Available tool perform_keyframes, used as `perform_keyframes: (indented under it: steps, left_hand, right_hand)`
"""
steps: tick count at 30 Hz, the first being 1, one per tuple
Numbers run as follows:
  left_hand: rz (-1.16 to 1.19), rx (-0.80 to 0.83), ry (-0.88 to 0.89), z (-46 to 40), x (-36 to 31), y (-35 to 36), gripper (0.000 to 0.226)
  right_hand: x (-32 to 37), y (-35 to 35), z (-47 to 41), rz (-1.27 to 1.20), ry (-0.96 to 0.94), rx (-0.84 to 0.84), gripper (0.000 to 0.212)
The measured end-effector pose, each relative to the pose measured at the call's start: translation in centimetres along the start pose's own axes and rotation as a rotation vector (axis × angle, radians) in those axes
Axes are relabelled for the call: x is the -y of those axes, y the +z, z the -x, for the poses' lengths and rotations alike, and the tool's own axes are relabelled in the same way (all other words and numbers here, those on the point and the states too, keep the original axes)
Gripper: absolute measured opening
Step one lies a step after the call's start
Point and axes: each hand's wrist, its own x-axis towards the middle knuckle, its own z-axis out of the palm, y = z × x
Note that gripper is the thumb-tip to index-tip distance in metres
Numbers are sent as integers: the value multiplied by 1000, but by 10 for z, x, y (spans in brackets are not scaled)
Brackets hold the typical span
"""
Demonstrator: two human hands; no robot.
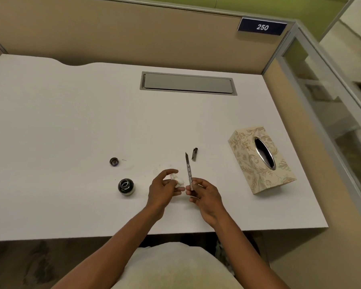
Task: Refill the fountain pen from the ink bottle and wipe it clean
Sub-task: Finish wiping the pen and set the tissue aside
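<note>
My right hand [204, 195] pinches the lower end of the uncapped fountain pen [188, 171], which points away from me with its nib up. Just left of it, my left hand [165, 189] holds a crumpled white tissue [177, 180] between its fingers. The tissue is close to the pen barrel but apart from it. An open ink bottle [126, 186], dark and round, stands on the white desk [71, 132] to the left of my left hand. Its small round cap [114, 161] lies further back. The pen cap [194, 154] lies on the desk just beyond the nib.
A floral tissue box [261, 159] stands to the right of my hands. A grey cable hatch [188, 83] is set in the desk at the back. Beige partition walls close the back and right side. The desk's front edge runs just below my wrists.
</note>
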Motion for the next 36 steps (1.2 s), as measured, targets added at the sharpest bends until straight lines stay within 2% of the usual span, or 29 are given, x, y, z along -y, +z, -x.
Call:
perform_keyframes:
  steps: [7, 11, 13, 19, 22, 30, 36]
  left_hand:
    - [-89, 42, -31, -3, 2, 4, 25]
    - [-111, 42, -14, -3, 4, 6, 9]
    - [-136, 40, -2, -3, 5, 6, 13]
    - [-369, -6, 80, -6, 9, 4, 9]
    - [-414, -28, 114, -9, 8, 1, 9]
    - [-205, 33, 1, -16, 2, -13, 12]
    - [-131, -29, -24, -17, 11, -22, 12]
  right_hand:
    - [-6, -7, 0, 31, -4, -10, 12]
    - [-8, -9, 1, 63, -26, 1, 24]
    - [-9, -8, 1, 88, -34, 8, 25]
    - [-9, -2, 3, 262, -81, 32, 23]
    - [-10, 1, -1, 398, -140, 13, 17]
    - [4, 5, -18, 509, -186, 30, 18]
    - [7, 16, -41, 740, -251, -204, 12]
